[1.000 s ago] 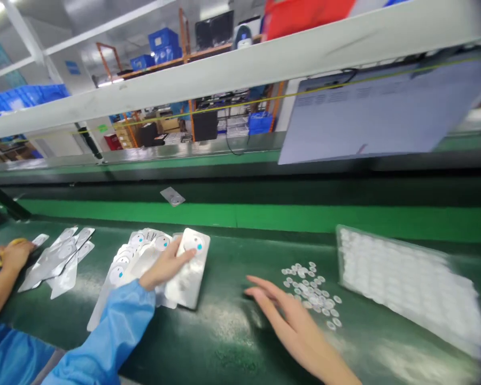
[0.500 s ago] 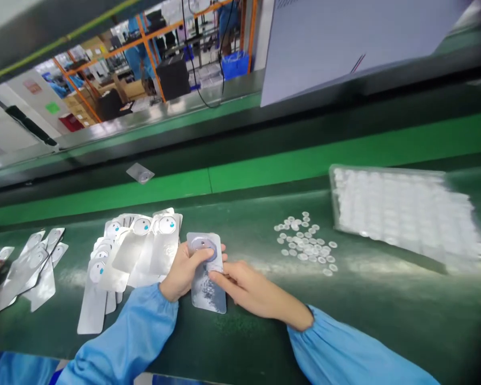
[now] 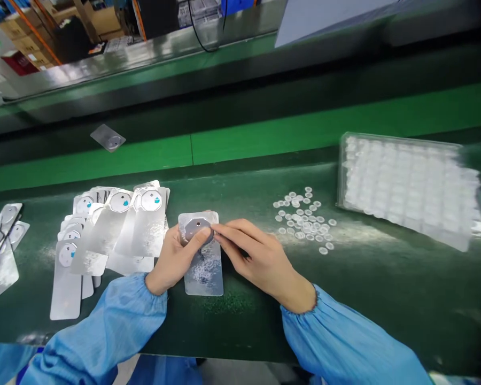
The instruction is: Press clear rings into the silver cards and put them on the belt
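Note:
A silver foil strip (image 3: 203, 267) with a round dark disc near its top lies flat on the green bench in front of me. My left hand (image 3: 174, 256) grips its left edge, thumb pressed on the disc. My right hand (image 3: 256, 256) has its fingers pinched together at the disc's right edge; whether anything sits between the fingertips is too small to see. Just left of the strip lies a fanned stack of similar foil strips (image 3: 116, 230) with white round labels and blue marks. Both arms wear light blue sleeves.
A scatter of several small white discs (image 3: 304, 219) lies to the right of my hands. A clear plastic tray (image 3: 409, 187) of white parts sits further right. More foil strips (image 3: 0, 246) lie at the far left. One single strip (image 3: 108, 139) rests on the conveyor behind.
My left hand pulled one strip off the stack to the middle. My right hand came from beside the white discs onto the strip's disc. The camera tilted down; the neighbour's hand left the view.

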The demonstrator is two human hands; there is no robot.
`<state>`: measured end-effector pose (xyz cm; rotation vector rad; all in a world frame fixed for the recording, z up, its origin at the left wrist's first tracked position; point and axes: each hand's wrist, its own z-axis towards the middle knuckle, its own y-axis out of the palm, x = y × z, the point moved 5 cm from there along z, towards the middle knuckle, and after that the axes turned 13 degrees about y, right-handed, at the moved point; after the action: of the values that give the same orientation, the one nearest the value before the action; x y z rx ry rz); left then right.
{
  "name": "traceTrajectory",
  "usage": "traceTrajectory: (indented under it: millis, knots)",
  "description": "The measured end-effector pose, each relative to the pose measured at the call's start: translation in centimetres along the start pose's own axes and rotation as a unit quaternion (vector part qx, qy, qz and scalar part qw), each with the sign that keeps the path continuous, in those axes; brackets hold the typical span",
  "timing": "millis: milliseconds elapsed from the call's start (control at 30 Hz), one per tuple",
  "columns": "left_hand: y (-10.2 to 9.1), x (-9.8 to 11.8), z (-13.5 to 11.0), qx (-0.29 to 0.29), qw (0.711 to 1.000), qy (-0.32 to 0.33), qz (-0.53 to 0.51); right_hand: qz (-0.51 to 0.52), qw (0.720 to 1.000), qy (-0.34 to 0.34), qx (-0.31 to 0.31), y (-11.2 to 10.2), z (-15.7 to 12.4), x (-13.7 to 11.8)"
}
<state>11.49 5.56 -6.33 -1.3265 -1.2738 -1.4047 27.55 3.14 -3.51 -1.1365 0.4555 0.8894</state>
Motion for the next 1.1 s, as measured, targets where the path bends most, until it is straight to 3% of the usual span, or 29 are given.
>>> traceTrajectory:
  millis: [333, 800, 967, 1100]
  knots:
    - [0.39, 0.05, -0.49, -0.046, 0.999, -0.013, -0.017, -0.003, 0.999, -0.004, 0.036, -0.21, -0.03, -0.17]
    - [0.49, 0.04, -0.53, -0.049, 0.999, 0.006, -0.003, -0.032, 0.999, 0.017, 0.003, 0.19, 0.13, -0.46]
    - [0.27, -0.06, -0.45, -0.021, 0.999, -0.011, -0.029, 0.041, 0.998, 0.043, -0.010, -0.03, -0.11, -0.34]
    - [0.04, -0.30, -0.22, 0.004, 0.999, -0.017, -0.045, 0.147, 0.983, 0.111, -0.008, 0.22, 0.42, 0.20]
